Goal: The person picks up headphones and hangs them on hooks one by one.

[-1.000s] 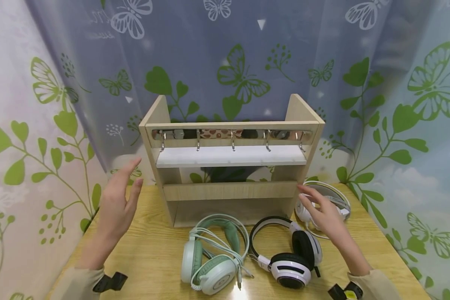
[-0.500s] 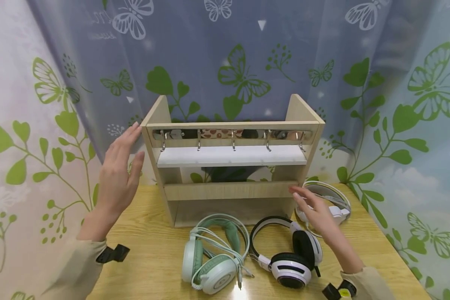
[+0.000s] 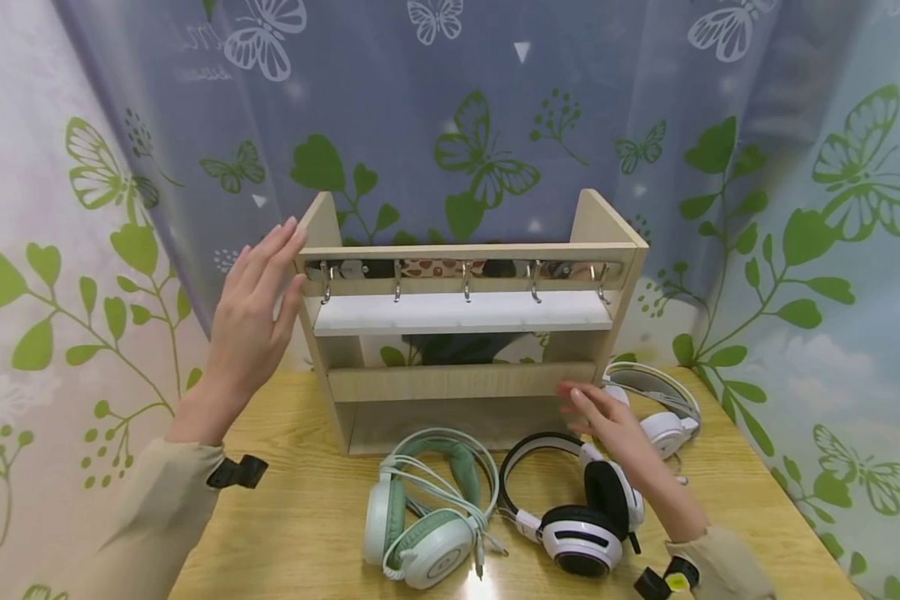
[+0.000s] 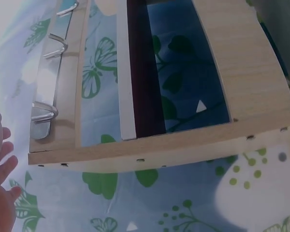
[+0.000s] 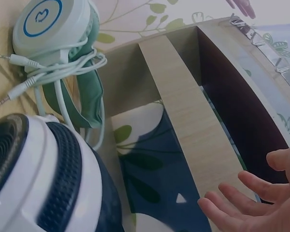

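A light wooden rack [image 3: 461, 383] with a white shelf and a row of metal hooks [image 3: 466, 282] stands on the table. My left hand [image 3: 251, 321], fingers straight, is at the rack's upper left corner and overlaps it in the head view; in the left wrist view its fingers show apart from the rack's end. My right hand [image 3: 611, 425], fingers relaxed, hovers before the rack's lower right side and holds nothing. Below it lie black-and-white headphones [image 3: 581, 537]. Mint green headphones [image 3: 427, 533] with a bundled cable lie to their left.
A white headset [image 3: 663, 429] lies behind my right hand, beside the rack and partly hidden. The yellow wooden table [image 3: 285, 500] is bounded by a printed curtain [image 3: 390, 100] behind and at both sides.
My left hand has risen and moved right to the rack's upper corner. My right hand has shifted left, from near the white headset to the rack's front. Headphones and rack have stayed put.
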`<act>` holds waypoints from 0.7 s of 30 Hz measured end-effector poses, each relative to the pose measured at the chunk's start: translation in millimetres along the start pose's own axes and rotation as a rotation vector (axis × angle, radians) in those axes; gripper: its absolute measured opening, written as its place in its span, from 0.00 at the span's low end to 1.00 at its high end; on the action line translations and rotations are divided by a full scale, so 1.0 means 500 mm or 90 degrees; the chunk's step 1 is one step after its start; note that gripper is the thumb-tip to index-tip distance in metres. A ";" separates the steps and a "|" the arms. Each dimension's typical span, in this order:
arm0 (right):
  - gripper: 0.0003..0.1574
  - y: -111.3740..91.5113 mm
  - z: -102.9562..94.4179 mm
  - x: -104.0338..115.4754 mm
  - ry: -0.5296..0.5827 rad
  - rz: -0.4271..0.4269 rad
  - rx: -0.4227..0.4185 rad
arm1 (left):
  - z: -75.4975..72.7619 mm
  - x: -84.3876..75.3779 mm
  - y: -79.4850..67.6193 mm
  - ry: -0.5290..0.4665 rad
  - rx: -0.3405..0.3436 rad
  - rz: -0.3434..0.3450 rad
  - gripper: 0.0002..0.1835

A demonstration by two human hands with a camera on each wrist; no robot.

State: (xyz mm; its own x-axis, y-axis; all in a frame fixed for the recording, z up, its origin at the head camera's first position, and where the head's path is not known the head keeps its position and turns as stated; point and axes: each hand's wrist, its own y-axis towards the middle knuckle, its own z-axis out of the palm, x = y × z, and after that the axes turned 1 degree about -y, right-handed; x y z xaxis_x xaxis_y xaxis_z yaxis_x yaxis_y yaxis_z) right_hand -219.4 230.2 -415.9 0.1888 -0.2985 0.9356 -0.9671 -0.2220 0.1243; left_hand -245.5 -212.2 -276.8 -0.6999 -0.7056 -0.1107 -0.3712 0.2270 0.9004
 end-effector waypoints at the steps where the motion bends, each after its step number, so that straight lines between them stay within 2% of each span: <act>1: 0.33 0.000 0.002 0.000 0.002 0.005 0.007 | 0.001 0.002 0.001 0.008 0.007 0.002 0.24; 8: 0.34 0.007 0.015 0.002 0.040 0.025 0.054 | 0.002 0.008 0.006 0.074 0.059 0.034 0.25; 11: 0.34 0.010 0.020 0.005 0.046 0.031 0.069 | 0.003 0.011 0.006 0.098 0.065 0.050 0.26; 21: 0.35 0.027 0.027 0.017 0.055 0.039 0.093 | 0.007 0.020 0.000 0.122 0.083 0.058 0.24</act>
State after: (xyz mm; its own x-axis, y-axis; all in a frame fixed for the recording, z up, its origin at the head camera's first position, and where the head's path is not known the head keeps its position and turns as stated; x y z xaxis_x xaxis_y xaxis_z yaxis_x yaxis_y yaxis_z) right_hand -228.4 212.2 -410.8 0.1084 -0.2359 0.9657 -0.9402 -0.3400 0.0225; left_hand -254.8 -217.0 -279.4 -0.6102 -0.7899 0.0614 -0.3965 0.3716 0.8395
